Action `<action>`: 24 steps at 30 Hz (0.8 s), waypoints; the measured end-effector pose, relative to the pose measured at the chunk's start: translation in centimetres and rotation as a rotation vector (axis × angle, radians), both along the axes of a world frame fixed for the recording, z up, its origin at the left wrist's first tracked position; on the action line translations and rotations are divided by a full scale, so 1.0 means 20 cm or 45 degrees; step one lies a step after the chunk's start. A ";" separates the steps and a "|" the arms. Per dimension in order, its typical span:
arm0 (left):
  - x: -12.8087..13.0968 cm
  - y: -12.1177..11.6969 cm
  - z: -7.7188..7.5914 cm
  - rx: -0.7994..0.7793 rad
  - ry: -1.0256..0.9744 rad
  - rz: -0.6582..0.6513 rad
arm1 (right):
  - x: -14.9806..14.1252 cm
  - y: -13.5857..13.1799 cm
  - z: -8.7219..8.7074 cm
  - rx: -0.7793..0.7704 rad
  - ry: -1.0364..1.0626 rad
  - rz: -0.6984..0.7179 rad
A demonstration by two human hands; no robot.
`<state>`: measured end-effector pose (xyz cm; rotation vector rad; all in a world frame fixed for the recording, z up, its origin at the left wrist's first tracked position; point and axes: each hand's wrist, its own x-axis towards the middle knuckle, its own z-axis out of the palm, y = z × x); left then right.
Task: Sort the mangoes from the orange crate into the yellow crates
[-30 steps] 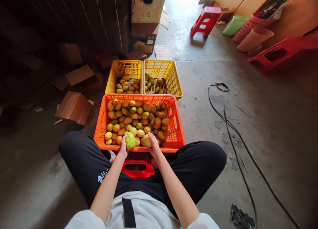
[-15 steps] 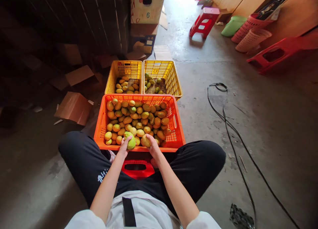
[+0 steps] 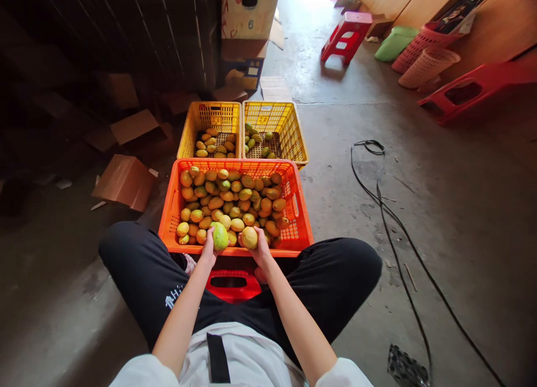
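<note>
At the near edge of an orange plastic crate (image 3: 168,213), my left hand (image 3: 208,248) is closed around a yellow-green oval fruit (image 3: 220,237), thumb on its upper side. Close to its right, my right hand (image 3: 260,249) grips a paler yellow-brown oval fruit (image 3: 249,237), its fingers partly hidden behind it. The two fruits are held a short way apart, above the fruit in the crate. Many oval fruits (image 3: 226,197), yellow, brownish and some greenish, fill the crate in a loose layer.
Behind stand two yellow crates, the left one (image 3: 179,141) and the right one (image 3: 300,138), each with some fruit. Cardboard (image 3: 126,183) lies at left. A black cable (image 3: 388,213) runs along the floor at right. A red stool (image 3: 346,37) stands farther back.
Both fruits have been turned in my hands, showing different sides. My right hand has shifted slightly and tilted its fruit upward. The crates are unchanged.
</note>
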<state>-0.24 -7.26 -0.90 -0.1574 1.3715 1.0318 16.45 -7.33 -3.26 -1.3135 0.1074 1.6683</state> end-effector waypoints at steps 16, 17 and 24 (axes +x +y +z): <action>-0.02 0.00 -0.02 -0.021 -0.154 -0.005 | 0.01 0.01 0.01 -0.137 0.049 -0.044; -0.02 0.00 -0.02 -0.019 -0.151 -0.003 | 0.01 0.00 0.01 -0.141 0.050 -0.057; -0.01 -0.01 -0.03 0.056 -0.074 -0.059 | -0.01 -0.01 0.01 0.021 -0.071 -0.105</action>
